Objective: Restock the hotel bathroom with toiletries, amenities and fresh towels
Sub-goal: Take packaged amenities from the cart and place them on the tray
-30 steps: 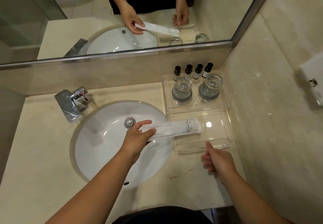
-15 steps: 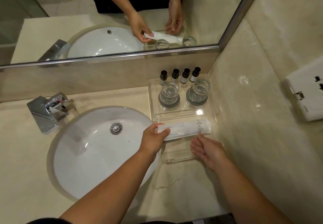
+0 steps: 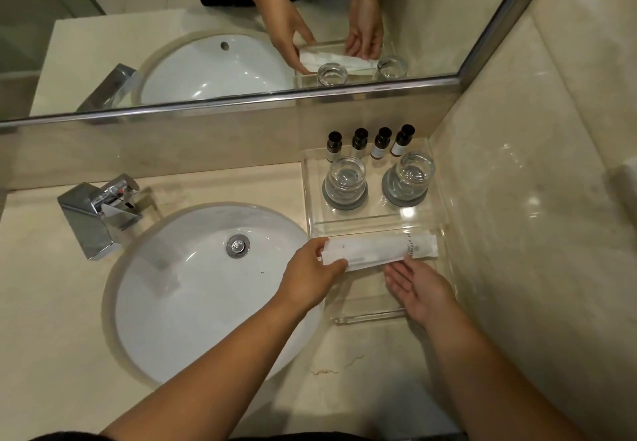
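Placing white packet (image 3: 379, 248): left hand (image 3: 308, 277) fingers pinch its 9 o'clock end, right hand (image 3: 418, 289) fingers straight, touching its 6 o'clock edge; best lowered level, square in clear tray (image 3: 368, 319).

Both bare forearms reach forward. Left hand (image 3: 310, 277) — thumb and fingers curled — pinches one end of a white packet (image 3: 375, 250); right hand (image 3: 418, 289) lies palm-up, fingers straight.

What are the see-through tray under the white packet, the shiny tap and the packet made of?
The tray looks like clear acrylic or glass: the counter shows through, its edges glint. The tap: polished metal, mirror-bright. The packet: thin matte paper or plastic film, white, faintly printed; cannot tell which.
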`<move>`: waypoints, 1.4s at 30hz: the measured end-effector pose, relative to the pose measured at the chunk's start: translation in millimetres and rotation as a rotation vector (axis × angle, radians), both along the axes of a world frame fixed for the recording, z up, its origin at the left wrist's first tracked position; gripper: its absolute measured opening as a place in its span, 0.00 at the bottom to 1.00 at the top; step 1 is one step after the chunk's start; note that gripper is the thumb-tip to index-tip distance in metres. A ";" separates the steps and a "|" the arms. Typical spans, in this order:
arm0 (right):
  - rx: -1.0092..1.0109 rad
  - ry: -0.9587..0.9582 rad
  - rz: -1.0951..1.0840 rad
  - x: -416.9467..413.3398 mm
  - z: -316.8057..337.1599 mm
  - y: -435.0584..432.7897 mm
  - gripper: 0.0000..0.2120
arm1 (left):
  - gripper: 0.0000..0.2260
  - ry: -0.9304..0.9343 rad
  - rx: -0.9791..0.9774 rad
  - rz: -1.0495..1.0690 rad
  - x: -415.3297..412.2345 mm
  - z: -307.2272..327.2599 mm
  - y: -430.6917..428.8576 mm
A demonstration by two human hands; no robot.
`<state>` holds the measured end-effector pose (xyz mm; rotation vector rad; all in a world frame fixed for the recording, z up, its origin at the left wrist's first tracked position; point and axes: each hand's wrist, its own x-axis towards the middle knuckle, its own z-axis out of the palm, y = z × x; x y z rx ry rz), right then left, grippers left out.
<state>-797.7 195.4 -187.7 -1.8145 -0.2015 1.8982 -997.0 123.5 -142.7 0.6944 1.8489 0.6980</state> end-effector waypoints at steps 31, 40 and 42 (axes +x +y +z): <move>0.178 -0.286 -0.037 -18.6 4.1 15.7 0.10 | 0.24 0.056 -0.067 -0.301 17.5 -4.5 8.5; 0.222 -0.208 -0.091 -20.3 5.3 14.2 0.11 | 0.23 0.061 -0.056 -0.299 17.5 -4.4 10.1; 0.228 -0.204 -0.097 -18.6 6.3 11.5 0.12 | 0.23 0.070 -0.051 -0.314 17.2 -5.0 9.2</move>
